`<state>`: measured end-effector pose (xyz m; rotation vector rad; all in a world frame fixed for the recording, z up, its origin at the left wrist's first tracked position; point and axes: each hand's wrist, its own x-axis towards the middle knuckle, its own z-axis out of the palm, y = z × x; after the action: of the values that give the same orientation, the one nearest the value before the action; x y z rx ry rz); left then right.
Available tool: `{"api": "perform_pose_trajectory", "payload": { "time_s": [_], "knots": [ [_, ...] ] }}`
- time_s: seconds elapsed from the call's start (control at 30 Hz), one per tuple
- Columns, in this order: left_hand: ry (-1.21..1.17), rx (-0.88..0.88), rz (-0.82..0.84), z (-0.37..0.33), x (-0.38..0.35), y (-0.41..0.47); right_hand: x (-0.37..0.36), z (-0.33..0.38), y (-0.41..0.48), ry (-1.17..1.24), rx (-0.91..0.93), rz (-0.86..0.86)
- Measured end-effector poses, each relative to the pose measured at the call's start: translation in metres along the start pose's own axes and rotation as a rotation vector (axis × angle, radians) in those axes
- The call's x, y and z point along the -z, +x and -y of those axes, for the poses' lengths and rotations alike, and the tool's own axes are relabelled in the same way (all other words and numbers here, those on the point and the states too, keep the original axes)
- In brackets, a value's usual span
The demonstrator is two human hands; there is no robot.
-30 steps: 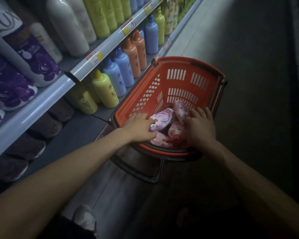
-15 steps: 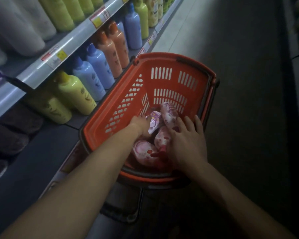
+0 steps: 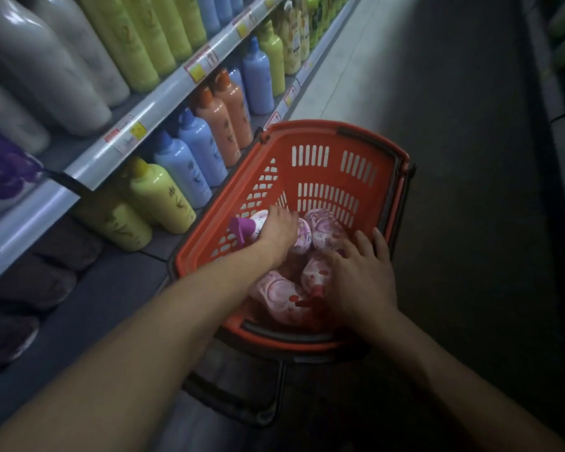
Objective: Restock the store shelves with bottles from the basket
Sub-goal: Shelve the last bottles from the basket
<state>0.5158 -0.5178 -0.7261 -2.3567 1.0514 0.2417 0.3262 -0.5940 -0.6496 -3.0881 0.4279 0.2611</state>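
Pickup from basket, one bottle taken in the left grip.

Reaches into the orange basket [image 3: 340,133] with both arms. Holds a purple-capped bottle [image 3: 258,221] in the left grip [image 3: 276,228], fingers curled round its shoulder, just inside the basket's shelf-side wall. Lays the right grip [image 3: 359,275] flat, fingers spread and straight, on a red-capped bottle [image 3: 313,272] toward the basket's near end, clasping nothing as far as can be seen. Leaves two more floral bottles [image 3: 327,226] lying in the basket beside these. Looks to be at the lifting-out step; next calls for raising the held bottle clear of the basket rim, turning it cap up and standing it on the lower shelf [image 3: 111,282] beside the basket. Points the purple cap at the shelf-side wall, long axis lying across the basket, near level.
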Motion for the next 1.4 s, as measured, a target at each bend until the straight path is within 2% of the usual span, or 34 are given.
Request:
{"api": "perform_pose_trajectory", "payload": {
  "time_s": [0.03,0.13,0.17,0.2,0.27,0.33,0.4,0.53,0.63,0.7,0.77,0.87,0.93,1.03,1.13,1.23,1.3,1.4],
  "knots": [
    [0.034,-0.047,-0.035,0.010,0.013,-0.016,0.002,0.000,-0.002,0.009,0.007,-0.001],
    [0.267,-0.235,-0.310,0.039,0.057,-0.067,0.007,0.003,-0.003,0.073,-0.016,-0.007],
    [0.300,-0.324,-0.332,0.048,0.063,-0.078,0.007,0.006,-0.001,0.103,-0.034,-0.027],
    [0.307,-0.393,-0.385,0.058,0.069,-0.093,0.007,0.012,0.001,0.149,-0.047,-0.068],
    [0.377,-0.415,-0.558,0.074,0.080,-0.121,0.011,0.030,0.008,0.268,-0.032,-0.191],
    [0.424,-0.463,-0.584,0.091,0.085,-0.150,0.026,0.053,0.010,0.359,0.009,-0.270],
    [0.510,-0.500,-0.636,0.109,0.095,-0.186,0.045,0.073,0.007,0.551,0.071,-0.333],
    [0.559,-0.489,-0.717,0.156,0.116,-0.255,0.090,0.114,-0.017,1.150,0.276,-0.221],
    [0.543,-0.520,-0.765,0.179,0.132,-0.304,0.099,0.155,-0.021,1.298,0.338,-0.295],
    [0.524,-0.477,-0.818,0.188,0.129,-0.347,0.102,0.184,-0.033,1.432,0.389,-0.221],
    [0.360,-0.366,-0.872,0.191,0.108,-0.391,0.099,0.205,-0.050,1.590,0.400,-0.097],
    [-0.150,-0.008,-0.838,0.178,0.051,-0.451,0.088,0.225,-0.080,1.682,0.332,0.068],
    [-0.525,0.243,-0.686,0.158,0.012,-0.480,0.076,0.234,-0.093,1.667,0.308,0.171],
    [-1.113,0.477,-0.429,0.136,-0.029,-0.492,0.057,0.243,-0.109,1.557,0.311,0.247],
    [-1.448,0.572,-0.345,0.128,-0.054,-0.483,0.034,0.250,-0.116,1.441,0.358,0.293],
    [-1.817,0.613,-0.382,0.113,-0.071,-0.475,0.016,0.262,-0.125,1.339,0.392,0.367],
    [-1.934,0.667,-0.421,0.100,-0.079,-0.478,-0.001,0.271,-0.125,1.242,0.432,0.387],
    [-1.976,0.748,-0.459,0.088,-0.112,-0.481,-0.023,0.288,-0.128,1.021,0.461,0.346]
  ]
}}
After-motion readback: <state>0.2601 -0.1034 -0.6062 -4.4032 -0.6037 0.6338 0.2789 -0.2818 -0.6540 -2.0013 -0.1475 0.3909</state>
